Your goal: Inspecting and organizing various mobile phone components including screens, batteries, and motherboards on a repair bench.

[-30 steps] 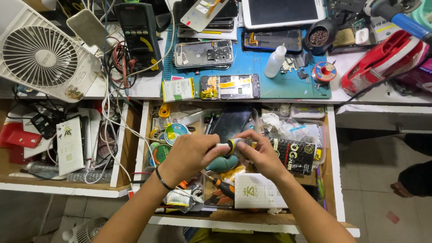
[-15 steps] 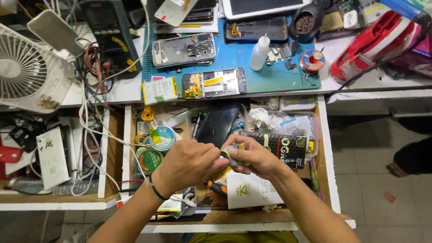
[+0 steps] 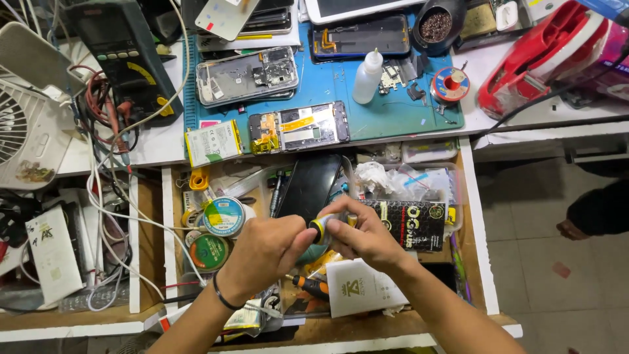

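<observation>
Over an open wooden drawer (image 3: 474, 242) both my hands meet on a small tool with a yellow-and-black ringed end (image 3: 320, 228). My left hand (image 3: 262, 252), with a black band on its wrist, grips it from the left. My right hand (image 3: 363, 237) pinches its other end with the fingertips. Most of the tool is hidden by my fingers. Under my hands lie a black phone (image 3: 309, 187), a black packet (image 3: 413, 224), a white packet (image 3: 359, 290) and an orange-handled screwdriver (image 3: 308, 285).
A blue work mat (image 3: 393, 111) on the bench holds an opened phone (image 3: 298, 128), phone frames (image 3: 246, 77), a white squeeze bottle (image 3: 367, 77) and a solder spool (image 3: 451, 85). A multimeter (image 3: 121, 56), tangled cables (image 3: 108, 170) and a white fan (image 3: 26, 124) sit left. Another person's foot (image 3: 571, 229) is right.
The view has shifted downward and closer to the drawer. My hands stay joined on the small tool, with the fingers closing more tightly around it.
</observation>
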